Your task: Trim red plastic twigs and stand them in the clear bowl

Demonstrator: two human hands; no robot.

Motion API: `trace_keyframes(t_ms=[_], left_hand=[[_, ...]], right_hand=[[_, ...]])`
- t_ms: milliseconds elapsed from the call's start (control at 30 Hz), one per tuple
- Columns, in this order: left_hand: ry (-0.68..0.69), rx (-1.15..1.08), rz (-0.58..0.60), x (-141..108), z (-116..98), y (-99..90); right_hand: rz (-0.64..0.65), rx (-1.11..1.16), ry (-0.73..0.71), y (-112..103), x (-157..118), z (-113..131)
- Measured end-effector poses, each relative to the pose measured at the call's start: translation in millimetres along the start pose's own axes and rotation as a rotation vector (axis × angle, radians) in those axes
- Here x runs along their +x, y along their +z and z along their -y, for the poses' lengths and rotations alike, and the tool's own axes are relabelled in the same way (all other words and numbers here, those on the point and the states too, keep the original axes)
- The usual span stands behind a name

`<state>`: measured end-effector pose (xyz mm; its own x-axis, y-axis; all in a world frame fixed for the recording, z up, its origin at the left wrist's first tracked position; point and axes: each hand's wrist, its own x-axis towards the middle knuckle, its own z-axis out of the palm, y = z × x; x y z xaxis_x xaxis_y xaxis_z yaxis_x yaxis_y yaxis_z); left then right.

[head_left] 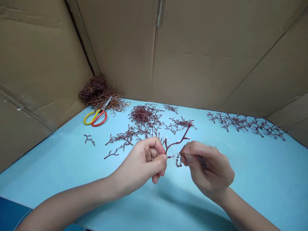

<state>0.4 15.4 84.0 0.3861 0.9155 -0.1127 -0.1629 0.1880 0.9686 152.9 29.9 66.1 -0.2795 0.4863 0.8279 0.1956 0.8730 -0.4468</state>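
My left hand (145,162) pinches a forked reddish-brown artificial twig (177,142) near its lower end, between thumb and forefinger. The twig curves up to the right, and some of its short side stubs have white tips. Just right of it, my right hand (209,170) is closed in a pinch on a small, thin brown piece (182,153), mostly covered by the fingers. The two hands are apart. Small brown bits (178,163) show between them, by a clear round rim on the table.
Scissors (99,115) with yellow and red handles lie at the left, against a tangled heap of brown stems (98,93). A dense pile of twigs (143,114) sits mid-table. More twigs (245,123) spread along the back right. Cardboard walls (197,64) enclose the light-blue table (264,179).
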Motion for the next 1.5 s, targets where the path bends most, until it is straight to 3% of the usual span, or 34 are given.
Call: trace_keyframes(t_ms=[133,333,500,667,767,867,1067,1300,1500], left_hand=[[0.063,0.005,-0.056,-0.5,-3.3,-3.7],[0.116,-0.006,-0.079,-0.4,-7.8,-10.5],[0.095,0.031,-0.048,2.4,-5.0,-9.1],[0.094,0.058,-0.046,2.0,-4.1,-7.9],[0.087,0.055,-0.034,2.0,-4.0,-8.1],[0.087,0.045,-0.017,2.3,-2.4,-8.5],[0.090,0.034,0.013,4.6,1.2,-8.3],[0.087,0.018,0.006,6.9,-0.1,-8.7],[0.085,0.029,0.015,6.4,0.4,-10.2]], right_hand=[[0.044,-0.032,0.055,-3.6,-3.0,-0.4],[0.483,-0.308,0.097,-9.1,-55.8,-24.6],[0.431,-0.415,0.108,-11.5,-90.9,-43.5],[0.225,-0.445,0.221,-21.6,-84.1,-41.3],[0.167,-0.234,0.403,-29.1,-80.7,-42.4],[0.169,0.042,0.589,-32.1,-81.1,-45.2],[0.277,0.260,0.743,-24.1,-82.6,-41.5],[0.242,0.313,0.845,-23.1,-85.5,-40.5],[0.249,0.339,0.852,-21.9,-88.9,-45.3]])
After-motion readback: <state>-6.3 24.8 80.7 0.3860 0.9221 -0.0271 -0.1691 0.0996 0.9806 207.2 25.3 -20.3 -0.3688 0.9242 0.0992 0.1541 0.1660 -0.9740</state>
